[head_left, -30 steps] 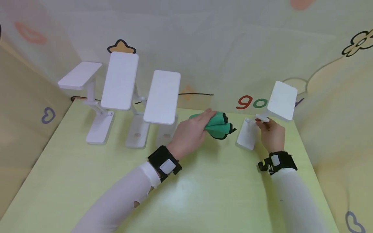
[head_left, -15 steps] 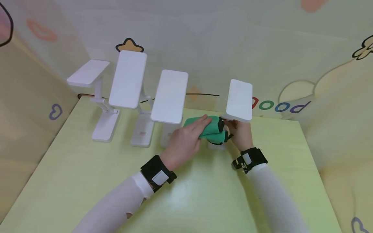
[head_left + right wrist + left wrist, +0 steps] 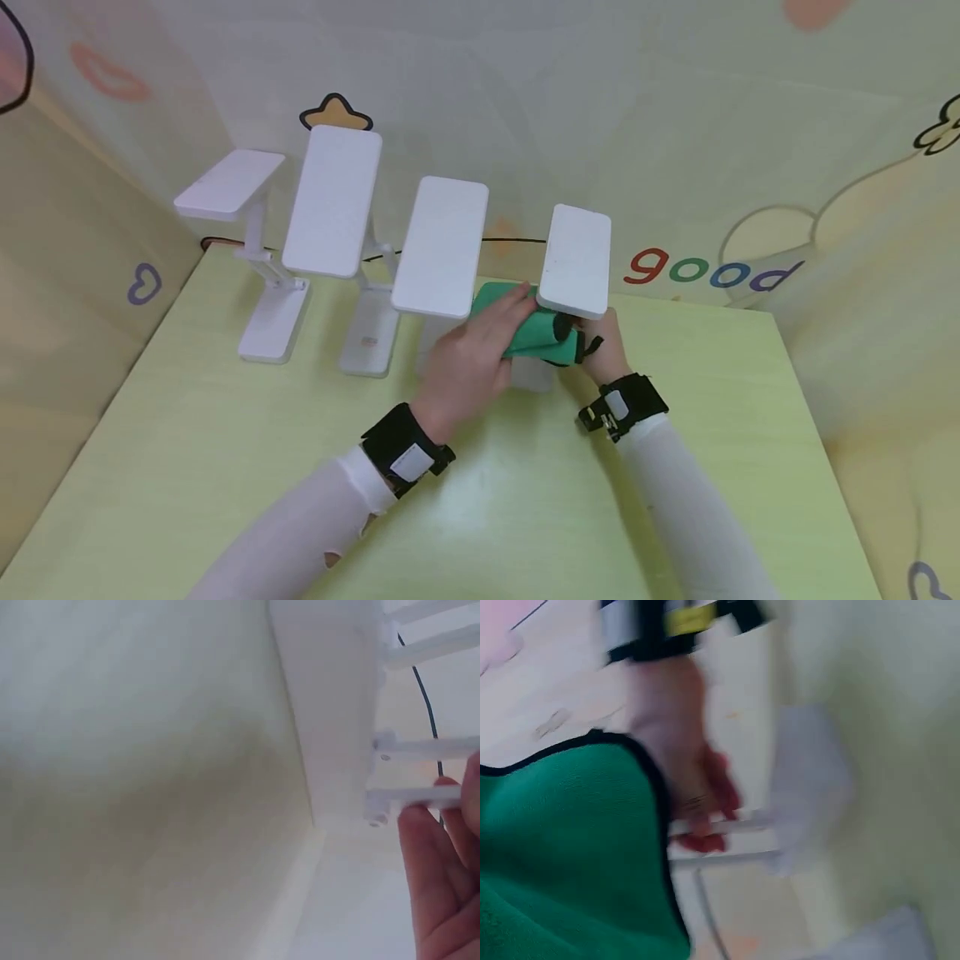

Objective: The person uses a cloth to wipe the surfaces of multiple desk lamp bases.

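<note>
My left hand [image 3: 465,371] holds a folded green cloth [image 3: 542,335] with black edging, just left of the rightmost white phone stand [image 3: 576,260]. In the left wrist view the cloth [image 3: 574,847] fills the left side. My right hand [image 3: 607,350], partly hidden behind the cloth and the stand's panel, grips that stand by its arm. Up close in the right wrist view, the fingers [image 3: 431,862] pinch one bar of the arm [image 3: 427,796] near the base [image 3: 330,705]. The base's far part is covered by the cloth in the head view.
Three more white phone stands line the back of the table to the left: one at the far left [image 3: 228,187], a tall one [image 3: 333,200] and a third [image 3: 441,246]. A printed curtain [image 3: 675,125] hangs behind the yellow-green table [image 3: 480,517].
My right hand has brought the rightmost stand leftward along the table, close to the third stand. The cloth in my left hand now overlaps that stand's base.
</note>
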### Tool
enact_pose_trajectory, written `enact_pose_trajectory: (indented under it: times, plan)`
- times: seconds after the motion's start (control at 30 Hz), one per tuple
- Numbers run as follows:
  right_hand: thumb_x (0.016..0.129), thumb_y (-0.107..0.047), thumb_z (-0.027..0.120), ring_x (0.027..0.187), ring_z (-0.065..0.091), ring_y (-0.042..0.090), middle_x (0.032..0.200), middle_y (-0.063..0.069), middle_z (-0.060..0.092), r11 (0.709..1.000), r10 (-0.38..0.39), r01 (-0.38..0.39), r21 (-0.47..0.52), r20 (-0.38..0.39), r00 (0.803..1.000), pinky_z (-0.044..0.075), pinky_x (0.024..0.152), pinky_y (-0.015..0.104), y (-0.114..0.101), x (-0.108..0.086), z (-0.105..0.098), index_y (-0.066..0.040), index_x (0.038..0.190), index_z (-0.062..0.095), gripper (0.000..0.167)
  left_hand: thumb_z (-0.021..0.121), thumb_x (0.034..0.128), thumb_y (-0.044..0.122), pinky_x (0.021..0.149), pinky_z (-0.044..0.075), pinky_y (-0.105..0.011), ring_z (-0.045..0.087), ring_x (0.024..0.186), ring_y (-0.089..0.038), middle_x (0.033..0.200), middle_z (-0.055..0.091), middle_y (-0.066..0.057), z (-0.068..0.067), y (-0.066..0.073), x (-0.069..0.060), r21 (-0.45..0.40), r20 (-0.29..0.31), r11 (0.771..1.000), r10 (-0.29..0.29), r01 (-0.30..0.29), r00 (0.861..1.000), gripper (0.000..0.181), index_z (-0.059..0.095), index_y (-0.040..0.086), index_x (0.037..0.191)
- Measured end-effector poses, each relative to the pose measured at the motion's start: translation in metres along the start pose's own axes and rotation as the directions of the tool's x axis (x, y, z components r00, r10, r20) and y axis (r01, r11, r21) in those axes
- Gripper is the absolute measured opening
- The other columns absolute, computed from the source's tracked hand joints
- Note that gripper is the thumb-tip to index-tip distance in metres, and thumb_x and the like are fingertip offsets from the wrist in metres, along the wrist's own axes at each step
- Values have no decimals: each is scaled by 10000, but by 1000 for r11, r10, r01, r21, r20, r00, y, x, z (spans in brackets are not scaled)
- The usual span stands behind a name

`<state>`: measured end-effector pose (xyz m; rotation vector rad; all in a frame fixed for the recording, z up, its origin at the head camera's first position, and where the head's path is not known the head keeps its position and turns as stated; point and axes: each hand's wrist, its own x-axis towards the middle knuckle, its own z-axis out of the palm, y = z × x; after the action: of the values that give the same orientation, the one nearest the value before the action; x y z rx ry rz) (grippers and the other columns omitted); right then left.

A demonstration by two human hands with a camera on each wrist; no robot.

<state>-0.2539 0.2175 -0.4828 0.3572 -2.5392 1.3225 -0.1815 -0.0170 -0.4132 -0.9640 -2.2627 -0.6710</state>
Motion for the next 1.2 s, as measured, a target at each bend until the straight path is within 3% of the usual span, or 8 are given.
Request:
enact_pose_trajectory:
  times: [0.13,0.3,0.4,0.5,0.73,0.83,0.93,1.2]
  plan:
    - [1090,-2,553,766,588,230,826,173,639,999,33,-35,37,50,998,468,709,315,0,6,-5,61,937,641,187,701,981,-43,1053,533,-320,555,1426,-284,1532,586,-172,24,1,-15,108,212,969,197,-224,957,527,583,2,1493]
    - [1014,-85,748,1129,694,361,1147,193,749,997,0,13,-77,167,986,543,966,518,1,11,-9,17,1188,733,203,569,1112,75,1219,377,-449,436,1520,-298,1624,489,-148,53,4,-37,159,598,937,160,-312,785,445,561,95,1557]
    - [993,-88,773,1210,667,378,1202,187,741,999,7,1,-39,194,981,515,1030,555,0,12,-11,-6,1221,742,245,563,1115,81,1222,369,-474,400,1539,-334,1643,454,-170,62,8,-39,166,669,948,92,-270,737,447,561,109,1561]
    - [979,-74,787,1187,674,362,1202,180,740,1000,15,-10,-26,189,982,526,1011,540,-2,13,-12,-5,1230,735,265,555,1122,92,1205,397,-462,447,1507,-331,1611,493,-175,66,12,-31,188,654,954,54,-232,754,418,570,76,1539]
    - [980,-94,797,1136,674,314,1219,159,731,998,65,-67,5,189,980,536,990,496,-5,13,-11,-8,1273,714,316,569,1107,67,1067,531,-394,665,1254,-281,1325,696,-157,87,8,-1,379,437,911,-22,-162,899,263,674,-6,1336]
    - [982,-98,797,1158,663,315,1241,158,720,997,71,-73,4,191,979,529,1001,497,-5,12,-11,-10,1294,698,339,610,1089,96,1037,547,-385,682,1215,-271,1267,723,-133,98,6,2,431,387,890,-31,-150,922,235,706,15,1287]
    - [987,-73,783,1171,657,325,1251,167,709,998,62,-64,4,200,978,528,1012,509,-6,11,-11,-3,1310,679,347,616,1084,109,1075,522,-402,649,1271,-290,1316,703,-145,100,2,-2,375,442,909,-2,-183,897,265,698,21,1320]
    - [999,-54,763,1146,671,321,1239,163,713,996,85,-89,8,213,973,544,978,515,-8,13,-12,-14,1309,675,324,584,1083,85,1197,406,-468,495,1464,-360,1557,532,-227,68,11,-19,101,682,988,14,-113,732,428,565,-14,1499]
